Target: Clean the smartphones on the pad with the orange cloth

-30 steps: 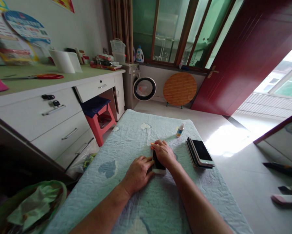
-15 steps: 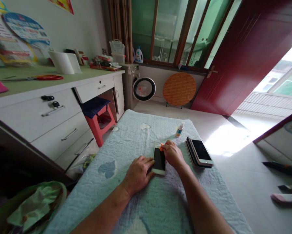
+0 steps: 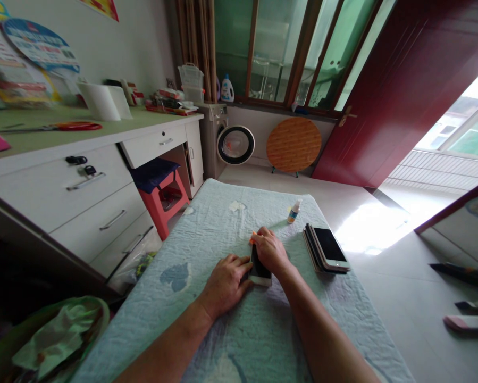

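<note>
A white phone with a dark screen point(image 3: 258, 270) lies flat on the light blue cloth point(image 3: 207, 234) that covers the table. My left hand point(image 3: 225, 283) is closed against the phone's left and near edge and holds it in place. My right hand point(image 3: 269, 250) lies over the phone's far end, its fingers pinched on a small orange thing point(image 3: 253, 234) pressed to the screen. Most of the screen is hidden under that hand.
A stack of phones point(image 3: 325, 248) lies right of my hands, a small dropper bottle point(image 3: 294, 212) behind them. To the left stand a white drawer desk point(image 3: 83, 175) and a red stool point(image 3: 161, 192). A green bag point(image 3: 59, 335) sits at lower left. Tiled floor runs along the right.
My right hand slid right off the screen half a second ago, baring it, and has now moved back left over the phone's far end. The left hand has stayed put.
</note>
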The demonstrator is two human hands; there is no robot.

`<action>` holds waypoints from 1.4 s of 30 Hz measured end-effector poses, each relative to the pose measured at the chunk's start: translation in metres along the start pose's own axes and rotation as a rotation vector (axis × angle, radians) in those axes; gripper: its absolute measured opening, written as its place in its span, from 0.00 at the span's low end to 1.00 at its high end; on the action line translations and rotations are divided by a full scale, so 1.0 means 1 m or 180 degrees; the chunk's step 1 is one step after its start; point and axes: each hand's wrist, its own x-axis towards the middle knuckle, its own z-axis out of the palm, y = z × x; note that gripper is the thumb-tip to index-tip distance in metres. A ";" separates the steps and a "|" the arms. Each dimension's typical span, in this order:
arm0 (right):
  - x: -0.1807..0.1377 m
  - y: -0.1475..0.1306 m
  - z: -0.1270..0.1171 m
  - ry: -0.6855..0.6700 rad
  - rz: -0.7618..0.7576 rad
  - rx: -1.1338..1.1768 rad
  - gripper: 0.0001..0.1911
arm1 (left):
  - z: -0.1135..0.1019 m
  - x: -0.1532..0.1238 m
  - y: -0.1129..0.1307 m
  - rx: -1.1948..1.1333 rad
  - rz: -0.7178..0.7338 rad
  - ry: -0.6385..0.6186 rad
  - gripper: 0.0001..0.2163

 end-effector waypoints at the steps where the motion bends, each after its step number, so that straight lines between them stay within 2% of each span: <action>1: -0.001 0.001 -0.001 -0.0011 0.0014 0.0016 0.16 | 0.000 0.000 0.000 0.0006 -0.0015 0.0014 0.17; 10: -0.009 0.016 -0.008 0.0112 0.0235 0.0078 0.15 | 0.000 0.000 0.004 0.0009 0.0011 0.0046 0.18; 17: -0.002 0.006 0.000 0.0001 0.0133 0.0034 0.17 | 0.002 0.001 -0.001 0.0009 0.0056 -0.0013 0.18; 22: -0.002 0.005 -0.004 -0.0127 0.0226 0.0010 0.18 | 0.003 0.000 0.000 0.0074 -0.0019 0.0011 0.18; 33: -0.016 0.035 -0.013 -0.0034 0.0540 0.0210 0.15 | -0.001 0.000 0.006 0.0036 -0.0068 -0.0014 0.16; 42: -0.017 0.035 -0.018 0.0022 0.0405 0.0306 0.13 | 0.004 -0.001 0.002 0.0062 -0.0074 0.0029 0.17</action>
